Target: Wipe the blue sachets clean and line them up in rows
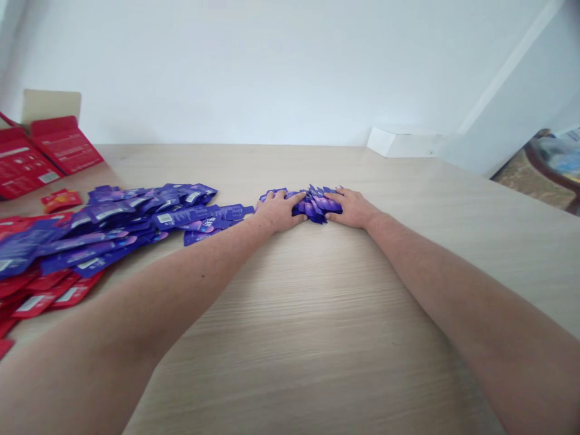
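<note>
Both my hands are at a row of purple packets (316, 205) on the wooden table (317, 314). From the left side, my left hand (281, 211) grips the row, its fingers over the packets and its thumb at the near edge. My right hand (352, 208) holds the right end of the same row between thumb and fingers. Between the two hands the packets stand close together, slightly fanned. A few more of them show behind my left hand. Left of it lies a loose heap of purple packets (109, 223).
Red packets (54, 293) lie under and in front of the purple heap. Red cartons (67, 145) stand at the back left, with a small orange-red packet (61, 200) near them. A white box (403, 142) sits against the wall at the back right.
</note>
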`<action>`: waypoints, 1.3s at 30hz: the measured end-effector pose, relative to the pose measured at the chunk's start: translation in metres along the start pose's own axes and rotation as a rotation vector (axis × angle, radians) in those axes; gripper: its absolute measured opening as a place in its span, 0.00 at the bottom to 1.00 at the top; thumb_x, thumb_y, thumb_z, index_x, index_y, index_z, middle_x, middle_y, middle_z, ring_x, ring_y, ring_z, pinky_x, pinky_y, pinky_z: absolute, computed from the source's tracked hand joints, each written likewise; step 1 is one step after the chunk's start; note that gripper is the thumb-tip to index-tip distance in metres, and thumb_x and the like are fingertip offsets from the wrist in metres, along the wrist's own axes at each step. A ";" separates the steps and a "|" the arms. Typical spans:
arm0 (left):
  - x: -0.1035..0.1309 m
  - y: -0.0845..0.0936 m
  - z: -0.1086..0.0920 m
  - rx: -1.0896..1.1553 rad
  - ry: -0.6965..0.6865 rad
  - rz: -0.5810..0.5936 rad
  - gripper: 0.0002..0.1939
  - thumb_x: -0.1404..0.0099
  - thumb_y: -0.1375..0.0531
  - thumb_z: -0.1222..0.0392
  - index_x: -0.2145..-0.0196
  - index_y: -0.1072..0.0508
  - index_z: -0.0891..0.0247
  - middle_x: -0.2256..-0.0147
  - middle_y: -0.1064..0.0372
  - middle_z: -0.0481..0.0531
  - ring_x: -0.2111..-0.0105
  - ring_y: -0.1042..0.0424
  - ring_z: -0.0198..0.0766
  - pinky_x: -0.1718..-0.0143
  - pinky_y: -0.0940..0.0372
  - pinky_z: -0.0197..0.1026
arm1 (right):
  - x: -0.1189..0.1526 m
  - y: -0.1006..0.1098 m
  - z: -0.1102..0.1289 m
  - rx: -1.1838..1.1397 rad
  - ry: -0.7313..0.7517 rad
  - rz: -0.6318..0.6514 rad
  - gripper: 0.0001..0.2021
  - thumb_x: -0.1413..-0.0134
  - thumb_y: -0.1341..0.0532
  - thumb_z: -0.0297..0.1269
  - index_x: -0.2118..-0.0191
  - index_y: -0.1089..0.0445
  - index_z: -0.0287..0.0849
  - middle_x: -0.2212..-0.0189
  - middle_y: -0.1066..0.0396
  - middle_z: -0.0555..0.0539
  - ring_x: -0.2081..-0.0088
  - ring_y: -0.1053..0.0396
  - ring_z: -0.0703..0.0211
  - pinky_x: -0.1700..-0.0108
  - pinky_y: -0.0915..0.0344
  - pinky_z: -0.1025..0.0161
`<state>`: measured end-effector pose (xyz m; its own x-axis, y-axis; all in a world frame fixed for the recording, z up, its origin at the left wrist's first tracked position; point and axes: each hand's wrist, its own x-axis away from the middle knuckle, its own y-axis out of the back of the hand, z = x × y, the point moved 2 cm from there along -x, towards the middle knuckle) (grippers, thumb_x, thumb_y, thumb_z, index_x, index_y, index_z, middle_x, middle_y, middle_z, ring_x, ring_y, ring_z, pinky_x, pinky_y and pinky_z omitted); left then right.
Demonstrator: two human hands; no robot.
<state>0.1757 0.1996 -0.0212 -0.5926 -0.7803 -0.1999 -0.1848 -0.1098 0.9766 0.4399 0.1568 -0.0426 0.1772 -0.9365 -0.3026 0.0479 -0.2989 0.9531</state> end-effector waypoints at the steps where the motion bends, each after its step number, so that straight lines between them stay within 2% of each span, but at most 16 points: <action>1: -0.003 -0.001 0.002 0.002 0.002 -0.001 0.42 0.40 0.51 0.23 0.31 0.52 0.31 0.34 0.47 0.56 0.37 0.47 0.69 0.43 0.45 0.69 | -0.003 -0.001 -0.001 0.000 0.001 0.001 0.41 0.46 0.41 0.66 0.32 0.41 0.49 0.34 0.42 0.36 0.33 0.45 0.33 0.34 0.47 0.40; 8: -0.017 -0.004 0.008 0.014 0.003 0.003 0.43 0.41 0.51 0.22 0.31 0.52 0.32 0.34 0.47 0.56 0.36 0.47 0.67 0.42 0.46 0.67 | -0.017 -0.005 -0.009 -0.005 0.010 0.006 0.42 0.45 0.42 0.67 0.31 0.41 0.49 0.34 0.42 0.36 0.33 0.47 0.33 0.34 0.47 0.40; 14: -0.015 0.000 0.007 0.014 0.010 0.002 0.47 0.44 0.48 0.22 0.31 0.52 0.34 0.34 0.47 0.57 0.36 0.47 0.66 0.42 0.46 0.66 | -0.015 -0.005 -0.009 -0.008 0.013 -0.012 0.41 0.45 0.41 0.65 0.31 0.42 0.47 0.33 0.43 0.35 0.32 0.47 0.34 0.34 0.48 0.41; 17: -0.009 0.005 -0.001 0.018 -0.002 -0.024 0.54 0.48 0.43 0.21 0.30 0.54 0.38 0.34 0.47 0.59 0.37 0.47 0.66 0.42 0.46 0.67 | -0.010 -0.006 -0.011 -0.022 0.001 -0.053 0.42 0.45 0.40 0.64 0.31 0.43 0.44 0.33 0.44 0.34 0.32 0.47 0.35 0.33 0.49 0.42; 20: -0.005 0.008 -0.018 0.000 -0.049 -0.076 0.56 0.49 0.42 0.22 0.29 0.55 0.42 0.33 0.49 0.59 0.35 0.52 0.66 0.40 0.49 0.67 | -0.007 -0.007 -0.013 -0.052 0.000 -0.100 0.43 0.46 0.40 0.64 0.32 0.42 0.43 0.33 0.44 0.34 0.33 0.47 0.35 0.33 0.48 0.42; 23: -0.006 0.008 -0.035 -0.013 -0.095 -0.123 0.53 0.46 0.43 0.24 0.29 0.53 0.43 0.32 0.51 0.59 0.34 0.55 0.67 0.39 0.53 0.69 | -0.005 -0.006 -0.013 -0.071 0.012 -0.127 0.42 0.46 0.39 0.63 0.31 0.43 0.43 0.33 0.43 0.36 0.33 0.47 0.36 0.34 0.48 0.41; 26: -0.013 0.005 -0.044 -0.011 -0.118 -0.139 0.47 0.42 0.43 0.26 0.30 0.49 0.43 0.34 0.48 0.59 0.35 0.52 0.65 0.40 0.51 0.70 | -0.003 -0.004 -0.013 -0.078 0.015 -0.143 0.41 0.44 0.40 0.62 0.32 0.43 0.42 0.34 0.41 0.35 0.33 0.47 0.36 0.34 0.48 0.41; 34: -0.027 -0.002 -0.048 -0.015 -0.093 -0.125 0.36 0.37 0.45 0.32 0.35 0.38 0.46 0.40 0.40 0.59 0.40 0.43 0.58 0.42 0.44 0.60 | -0.002 -0.002 -0.015 -0.080 0.000 -0.133 0.41 0.43 0.41 0.63 0.32 0.42 0.40 0.35 0.40 0.35 0.33 0.46 0.38 0.34 0.47 0.42; 39: -0.030 -0.003 -0.051 -0.031 -0.047 -0.141 0.31 0.35 0.44 0.36 0.38 0.34 0.46 0.42 0.39 0.58 0.41 0.42 0.57 0.44 0.42 0.58 | -0.002 -0.002 -0.016 -0.082 0.005 -0.127 0.40 0.43 0.43 0.64 0.32 0.41 0.41 0.35 0.40 0.36 0.33 0.46 0.38 0.34 0.47 0.42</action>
<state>0.2342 0.1920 -0.0143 -0.5986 -0.7260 -0.3385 -0.2449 -0.2365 0.9403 0.4547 0.1625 -0.0439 0.1699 -0.8910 -0.4210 0.1505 -0.3987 0.9046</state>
